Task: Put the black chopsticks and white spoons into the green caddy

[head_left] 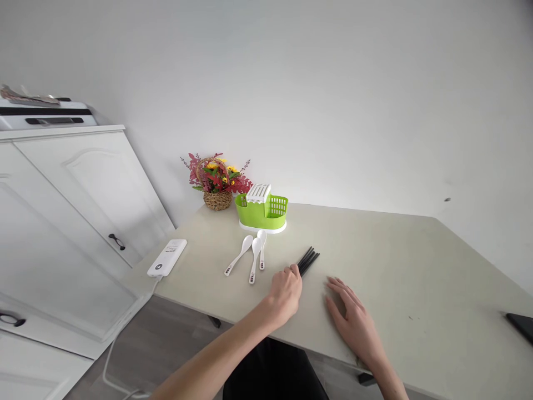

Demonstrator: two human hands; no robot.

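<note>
Black chopsticks point(308, 259) clasped in grip of left hand point(286, 291), near ends hidden; right hand point(353, 318) spread nearby.

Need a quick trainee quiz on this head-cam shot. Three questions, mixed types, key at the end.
1. Count: how many white spoons lie on the table?
2. Fill in: the black sticks are held in the person's ____ hand.
3. Multiple choice: which of these is nearest the spoons' bowls?
A) flower basket
B) green caddy
C) white power bank

Key:
1. Three.
2. Left: the left hand is closed around them.
3. B.
</note>
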